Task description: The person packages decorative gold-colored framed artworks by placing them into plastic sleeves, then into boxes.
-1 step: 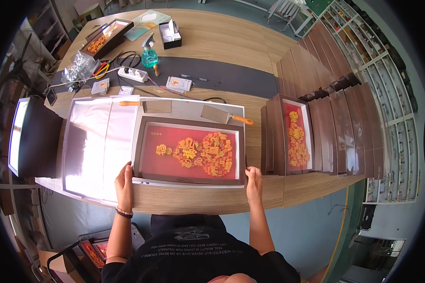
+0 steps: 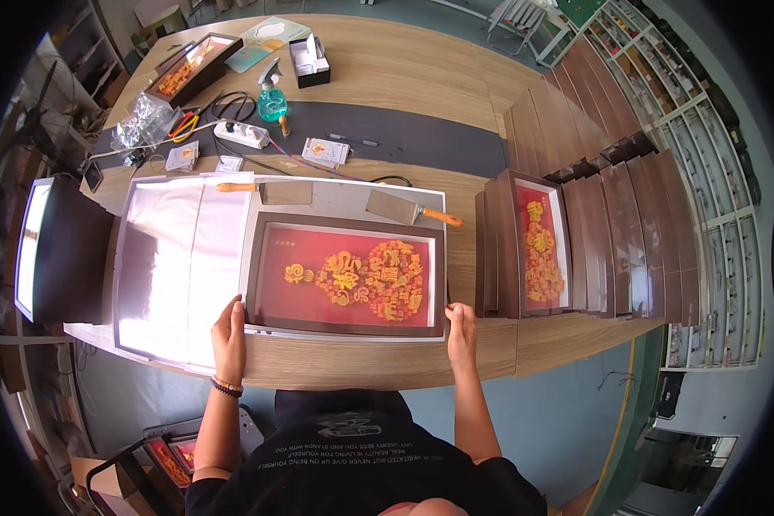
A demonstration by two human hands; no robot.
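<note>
A picture frame (image 2: 344, 329) with a dark brown border lies flat on a white board, red inside with raised gold and orange ornaments. Its near left corner is in the grip of my left hand (image 2: 229, 334), fingers closed and pressed to the side. My right hand (image 2: 462, 334) is closed at the near right corner, thumb along the edge. The fingertips of both hands are partly hidden. Beyond the frame, on the board, rest two scrapers with wooden handles, the left scraper (image 2: 285, 193) and the right scraper (image 2: 393, 208).
Glossy white sheeting (image 2: 159, 267) lies to the left, beside upright dark frames (image 2: 77, 249). Rows of brown frames (image 2: 593, 245) stand at right, one showing a similar red picture (image 2: 539, 249). Farther back are a spray bottle (image 2: 272, 103), power strip (image 2: 242, 135), pliers (image 2: 183, 129) and a box (image 2: 310, 64).
</note>
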